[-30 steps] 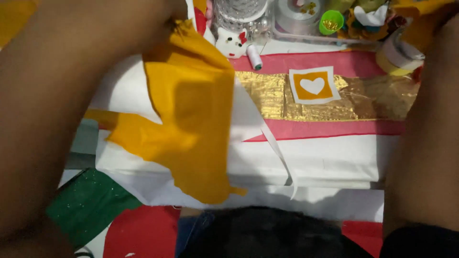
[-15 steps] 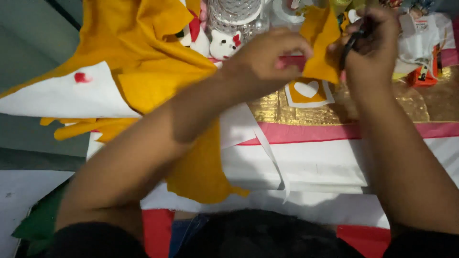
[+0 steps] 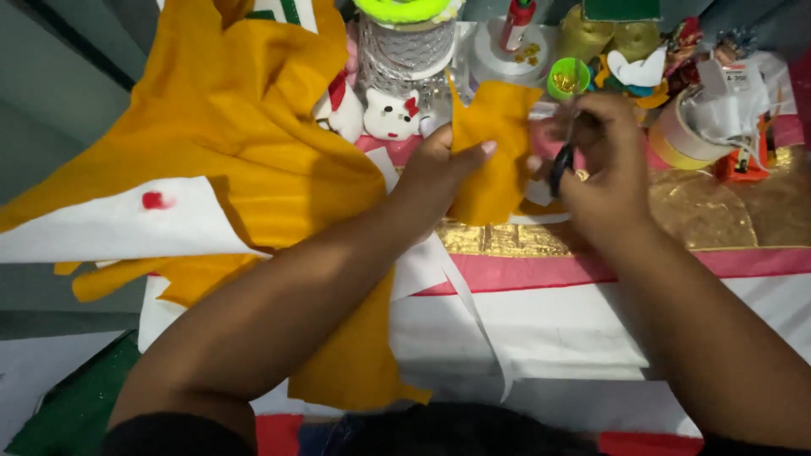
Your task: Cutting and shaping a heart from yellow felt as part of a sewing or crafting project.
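A single head-worn camera looks steeply down from above and close, facing forward over both forearms onto the cluttered craft surface (image 3: 591, 338).

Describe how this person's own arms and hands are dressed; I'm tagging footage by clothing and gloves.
Both forearms are bare from wrist to above the elbow, with dark sleeve edges showing only at the bottom of the head view. The left hand and right hand wear no gloves. No watch, bracelet or ring is visible. A light-coloured nail shows on the left thumb; the right fingers are too blurred for detail.
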